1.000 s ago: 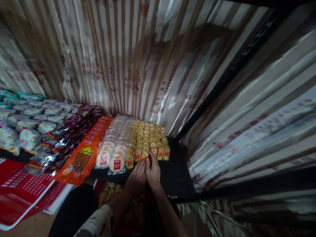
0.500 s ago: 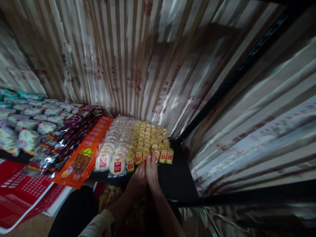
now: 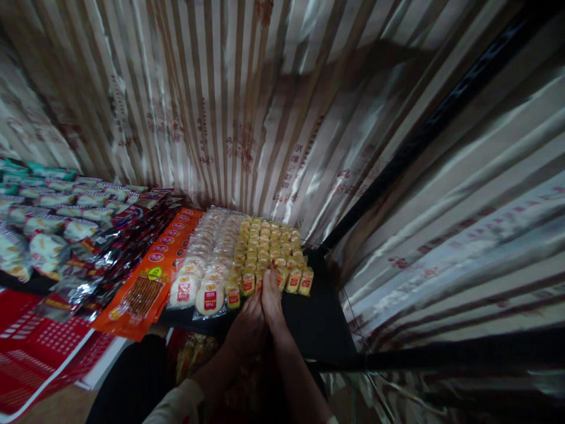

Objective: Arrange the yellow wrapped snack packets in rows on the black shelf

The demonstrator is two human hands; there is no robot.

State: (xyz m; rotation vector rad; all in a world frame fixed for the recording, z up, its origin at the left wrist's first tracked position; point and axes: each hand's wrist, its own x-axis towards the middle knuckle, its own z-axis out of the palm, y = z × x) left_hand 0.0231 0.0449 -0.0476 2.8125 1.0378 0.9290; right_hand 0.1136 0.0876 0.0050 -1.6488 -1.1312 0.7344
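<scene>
1. My right hand (image 3: 270, 300) lies with its fingers stretched out flat. The tips rest on the front row of the small yellow packs (image 3: 265, 247). It is not closed round any pack that I can see.
2. My left hand (image 3: 247, 321) is pressed right against the right one, with its fingers bent toward the same row. It is too dark there for me to tell if it pinches a pack or holds nothing.
3. The small yellow packs stand in tidy rows on the right part of the black shelf (image 3: 318, 318). They are just beside the round white packs (image 3: 207, 259). Their front row is near the shelf's front edge.
4. The yellow packs stand close together, like dominoes. I think a hard push on the front row could tip the rows behind it.
5. A quick pull back could drag a front pack along. It might slide off the edge and drop into the dark space below.
6. The round white packs lean on each other. If my left hand swings sideways, it could knock them out of line.
7. The light is dim, so I could easily grab two packs, or miss one.
</scene>
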